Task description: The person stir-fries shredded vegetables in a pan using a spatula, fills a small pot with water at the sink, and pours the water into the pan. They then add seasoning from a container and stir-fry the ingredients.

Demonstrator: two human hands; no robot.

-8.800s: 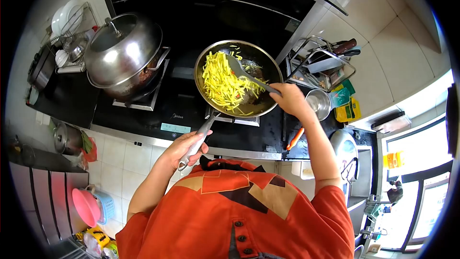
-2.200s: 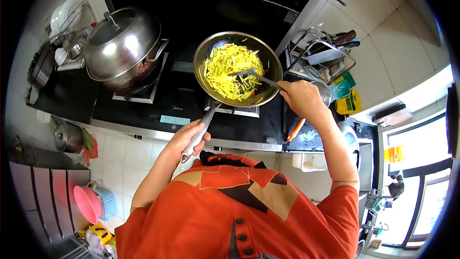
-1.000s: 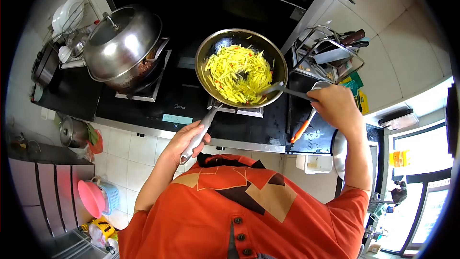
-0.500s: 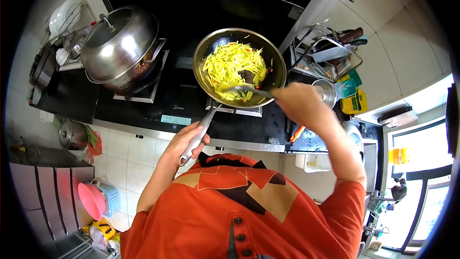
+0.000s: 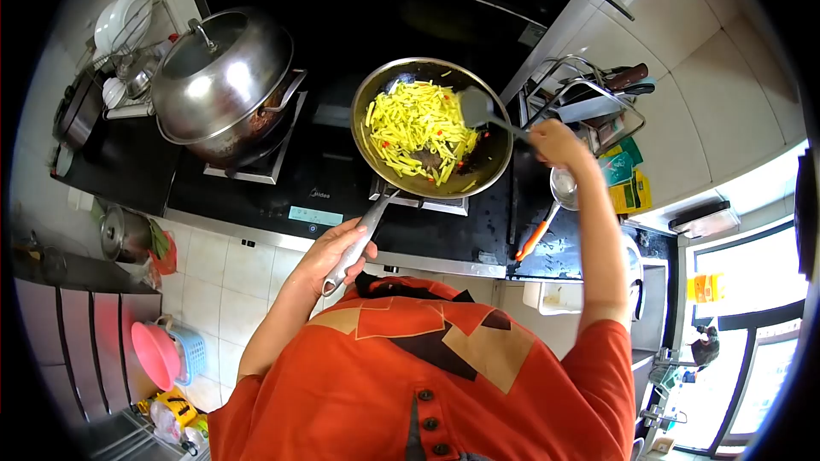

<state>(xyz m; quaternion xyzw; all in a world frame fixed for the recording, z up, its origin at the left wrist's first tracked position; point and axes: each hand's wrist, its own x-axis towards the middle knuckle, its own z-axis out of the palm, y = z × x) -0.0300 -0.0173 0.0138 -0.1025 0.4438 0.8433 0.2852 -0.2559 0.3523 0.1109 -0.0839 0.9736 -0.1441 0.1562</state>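
Note:
A deep frying pan (image 5: 491, 172) sits on the right burner, holding yellow-green strips (image 5: 410, 124) mixed with small red pieces. My left hand (image 5: 336, 254) is wrapped round the pan's grey handle (image 5: 367, 224), near its end. To the right of the pan, my right hand (image 5: 555, 143) grips the handle of a dark grey spatula (image 5: 475, 107). The spatula's blade is over the right part of the pan, beside the strips. Some dark pan bottom shows among the strips.
A large lidded steel pot (image 5: 224, 81) stands on the left burner. Right of the stove are a knife rack (image 5: 589, 102), a ladle with an orange handle (image 5: 534, 241) and a yellow packet (image 5: 632, 192). A dish rack (image 5: 128, 60) is at the far left.
The spatula has moved from the pan's near side up to its right side, and my right hand has shifted up and right. My left hand keeps its hold on the pan handle.

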